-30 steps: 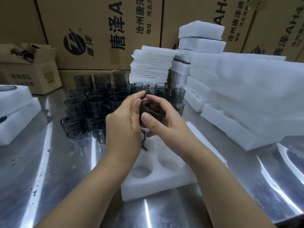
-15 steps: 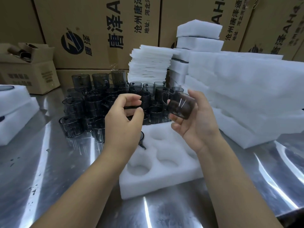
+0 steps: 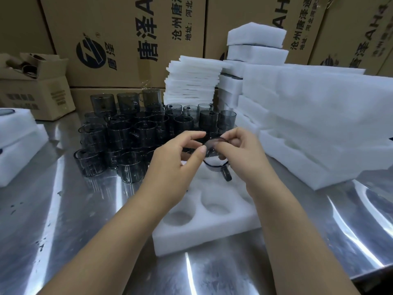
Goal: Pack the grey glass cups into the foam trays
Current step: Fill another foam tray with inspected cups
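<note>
- While both hands meet over the far end of the foam tray [image 3: 212, 239], the right hand [image 3: 244, 154] pinches the grey glass cup [image 3: 213, 153] near its top with curled fingertips. The left hand [image 3: 176, 167] nips the other side between thumb and forefinger, with its other fingers loosely folded.
- The cup sits low over the tray's far pockets, a bit tipped, with its handle poking out toward the camera on the right. I can't tell if it's actually touching the foam, since the hands cover that bit.
- The tray's two near pockets show as open hollows.
- Just behind the hands is the bunch of loose cups [image 3: 127, 135], packed tight on the steel table [image 3: 63, 231], with the back row standing higher.
- Right of the tray, near but apart, there's a big pile of foam trays [image 3: 319, 128].
- Behind the cups there's a stack of thin foam sheets [image 3: 191, 81], with taller foam blocks [image 3: 255, 45] beside it.
- At the left edge there's more white foam [image 3: 17, 145], with a small open carton [image 3: 36, 90] behind it. Printed cardboard boxes [image 3: 127, 39] wall off the back.
- Half a second ago the right hand had the cup up and off to the right, lying on its side, and the left hand was empty with fingers curled. Now the hands are together and the cup is down at the tray between them.
</note>
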